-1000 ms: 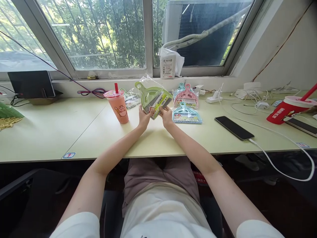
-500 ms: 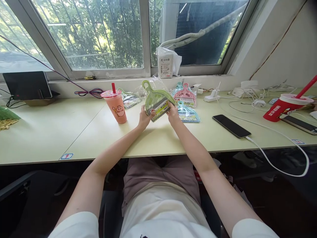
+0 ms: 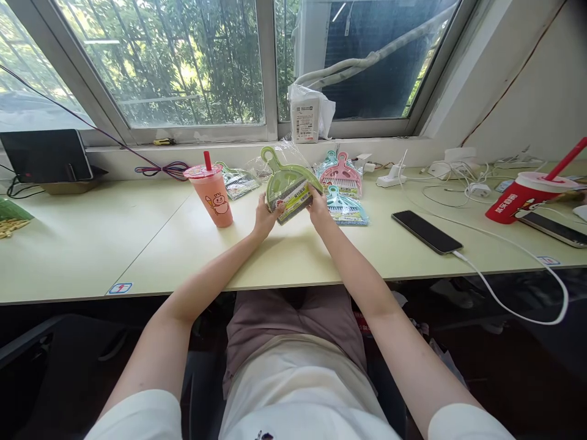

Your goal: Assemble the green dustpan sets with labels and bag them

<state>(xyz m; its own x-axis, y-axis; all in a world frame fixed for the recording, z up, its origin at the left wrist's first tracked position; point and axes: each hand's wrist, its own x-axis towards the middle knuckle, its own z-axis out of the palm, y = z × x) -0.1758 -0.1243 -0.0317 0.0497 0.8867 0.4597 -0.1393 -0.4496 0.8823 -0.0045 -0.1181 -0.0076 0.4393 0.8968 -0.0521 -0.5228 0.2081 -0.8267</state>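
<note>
A green dustpan set (image 3: 287, 183) in clear wrapping is held tilted above the table, its round handle loop pointing up and to the left. My left hand (image 3: 266, 215) grips its lower left corner, and my right hand (image 3: 317, 203) grips its right edge. Just behind and to the right lie a pink dustpan set (image 3: 342, 176) and a blue one (image 3: 346, 211), both wrapped. Another green wrapped set (image 3: 238, 183) rests behind on the left. A pink drink cup (image 3: 214, 198) with a red straw stands left of my left hand.
On the pale table (image 3: 183, 256), a black phone (image 3: 427, 232) with a white cable lies to the right, near a red cup (image 3: 523, 198). A tablet (image 3: 48, 156) stands at the far left. A tissue pack (image 3: 305, 119) sits on the windowsill.
Both hands still hold the green set, which is turned very slightly. The whole view has shifted a little, with things appearing slightly further left and up.
</note>
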